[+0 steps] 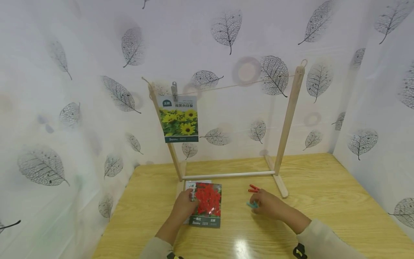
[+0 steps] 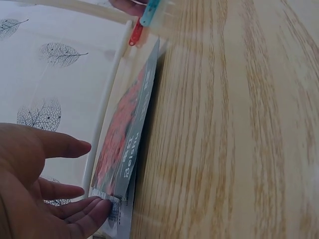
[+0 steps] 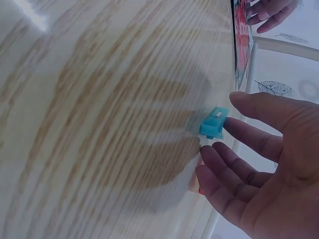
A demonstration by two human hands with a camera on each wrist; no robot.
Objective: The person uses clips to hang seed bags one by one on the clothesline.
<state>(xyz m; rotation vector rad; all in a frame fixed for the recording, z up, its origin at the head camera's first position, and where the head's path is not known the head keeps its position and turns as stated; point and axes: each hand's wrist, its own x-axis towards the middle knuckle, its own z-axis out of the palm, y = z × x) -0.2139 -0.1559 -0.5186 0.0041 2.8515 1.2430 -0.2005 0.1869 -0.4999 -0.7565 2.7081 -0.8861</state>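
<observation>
A seed packet with red flowers (image 1: 208,199) lies on the table over another, paler packet (image 1: 191,184). My left hand (image 1: 184,205) is at its left edge; in the left wrist view the fingertips (image 2: 103,206) touch the packets' near end while the thumb stands apart. My right hand (image 1: 269,205) is over a teal clothespin (image 1: 252,204). In the right wrist view the index finger reaches the teal clothespin, and the thumb is spread away from it. A red clothespin (image 1: 253,188) lies just beyond, partly hidden by the right hand.
A wooden frame (image 1: 289,118) stands behind the hands, with a string (image 1: 239,85) across its top and a white bar (image 1: 229,175) low down. A grey clothespin (image 1: 174,90) holds a sunflower seed packet (image 1: 179,120) on the string's left end. Leaf-patterned sheeting surrounds the table (image 1: 323,201).
</observation>
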